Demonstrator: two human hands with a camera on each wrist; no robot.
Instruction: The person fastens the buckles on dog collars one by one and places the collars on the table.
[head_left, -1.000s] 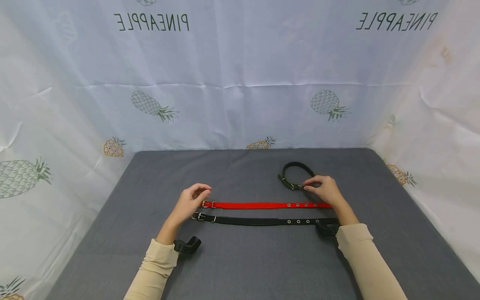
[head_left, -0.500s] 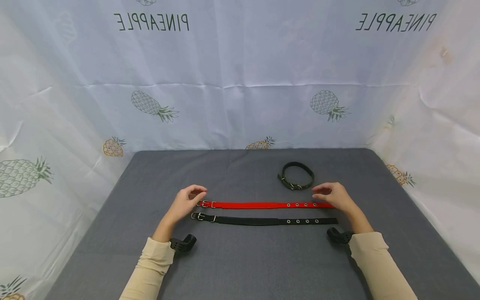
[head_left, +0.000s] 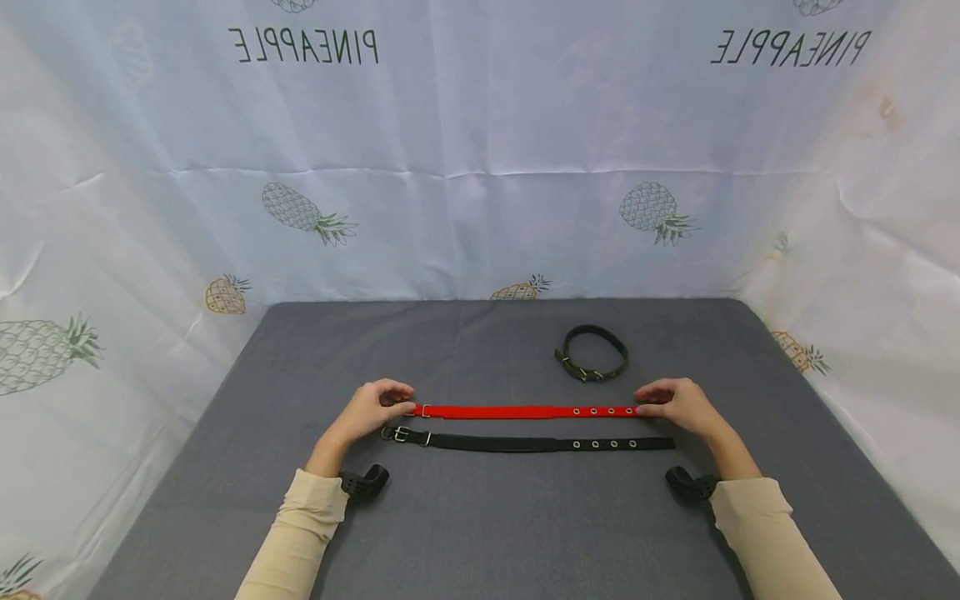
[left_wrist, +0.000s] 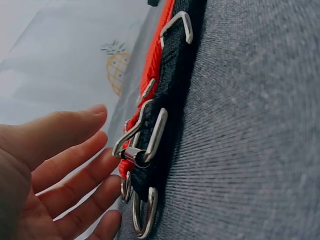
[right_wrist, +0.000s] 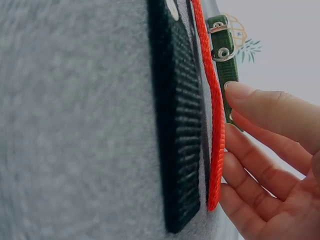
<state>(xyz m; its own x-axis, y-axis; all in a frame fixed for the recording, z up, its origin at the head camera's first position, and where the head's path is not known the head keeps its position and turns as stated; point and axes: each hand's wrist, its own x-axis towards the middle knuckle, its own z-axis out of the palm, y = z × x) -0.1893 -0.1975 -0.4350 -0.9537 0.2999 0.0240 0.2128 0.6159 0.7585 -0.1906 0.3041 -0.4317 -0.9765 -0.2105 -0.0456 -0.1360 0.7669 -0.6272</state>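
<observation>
A red collar (head_left: 502, 412) lies stretched straight across the table, its metal buckle end at left and eyelets at right. My left hand (head_left: 372, 408) hovers at the buckle end, thumb and fingers parted around that end without gripping it. At the eyelet end my right hand (head_left: 681, 406) has its fingertips beside the red strap, thumb apart from the loosely bent fingers. Parallel and nearer to me lies a black collar (head_left: 495, 443) with a buckle and D-ring (left_wrist: 145, 212). A dark green collar (head_left: 592, 375), fastened into a loop, sits behind the right half of the red one.
Grey cloth covers the table (head_left: 510, 517). A pale curtain (head_left: 480, 233) with pineapple prints hangs behind and on both sides. Black camera mounts (head_left: 365, 482) sit at both wrists.
My right hand has left the green collar, moving right and toward me to the red collar's eyelet end. My left hand has shifted slightly down at the buckle end. The collars stay in place.
</observation>
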